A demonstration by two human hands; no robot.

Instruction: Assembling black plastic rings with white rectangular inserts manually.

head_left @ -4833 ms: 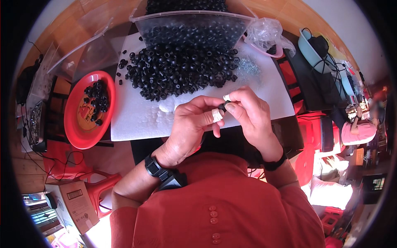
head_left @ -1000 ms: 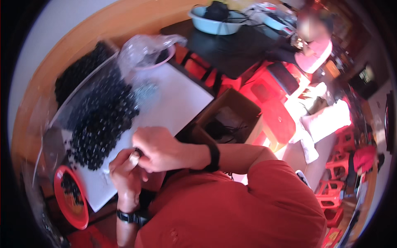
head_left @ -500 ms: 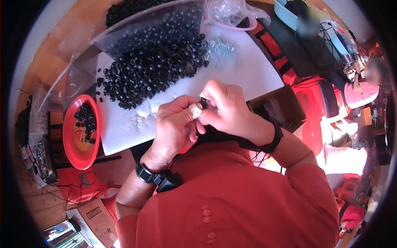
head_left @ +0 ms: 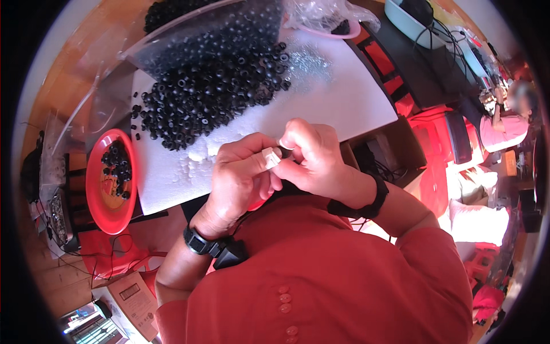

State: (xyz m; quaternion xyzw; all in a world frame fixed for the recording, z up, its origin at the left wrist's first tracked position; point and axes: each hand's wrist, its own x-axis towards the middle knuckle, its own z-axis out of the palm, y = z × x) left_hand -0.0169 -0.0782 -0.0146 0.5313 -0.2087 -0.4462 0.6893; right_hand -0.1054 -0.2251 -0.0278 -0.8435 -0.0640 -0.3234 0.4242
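My left hand (head_left: 238, 175) and my right hand (head_left: 321, 160) meet over the near edge of the white foam board (head_left: 349, 109). Between their fingertips is a small black part (head_left: 285, 152), mostly covered by the fingers. Both hands are closed on it in a pinch. White tape (head_left: 271, 157) wraps a digit of the left hand, right beside the part. Beyond the hands, a heap of small black ring-shaped parts (head_left: 206, 103) with holes lies on the board. To its right is a scatter of tiny silvery metal pieces (head_left: 309, 66).
A see-through bin (head_left: 229, 34) full of black parts tips onto the board. At left sits a red oval tray (head_left: 112, 215) holding several black parts. An open cardboard box (head_left: 409, 146) is right of the board. Another person (head_left: 504, 129) in pink is at far right.
My hands stay together at the black part; the right fingers have shifted slightly and cover it differently. The whole view has moved a little.
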